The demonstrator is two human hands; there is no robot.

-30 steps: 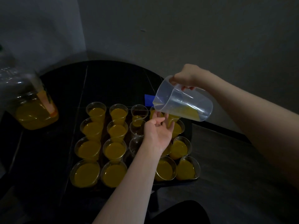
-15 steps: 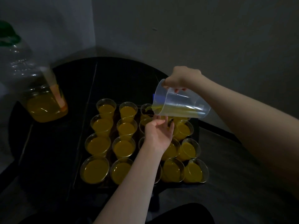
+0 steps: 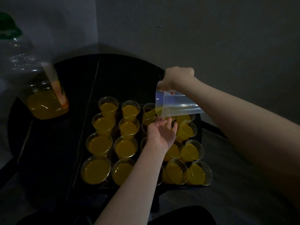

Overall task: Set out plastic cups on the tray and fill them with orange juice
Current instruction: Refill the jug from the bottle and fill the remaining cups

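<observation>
Tipping the jug (image 3: pixel 177 104) further now, nearly flat, right hand (image 3: pixel 177 78) gripping its handle, draining orange juice into a back-row cup (image 3: pixel 150 109) on the tray (image 3: pixel 198 125). Hovering the left hand (image 3: pixel 162 133) below, fingers relaxed and holding nothing, probably guarding against drips. Leaving the big bottle (image 3: pixel 45 98) resting on the worktop (image 3: pixel 68 82).

One view only: your head camera, wide-angle, facing forward and down from above the near edge of the worktop (image 3: pixel 48 143). Close range: both your forearms enter from the bottom and right. Tray (image 3: pixel 198 127) sits centre frame, wall corner behind, bottle (image 3: pixel 40 98) at far left.
</observation>
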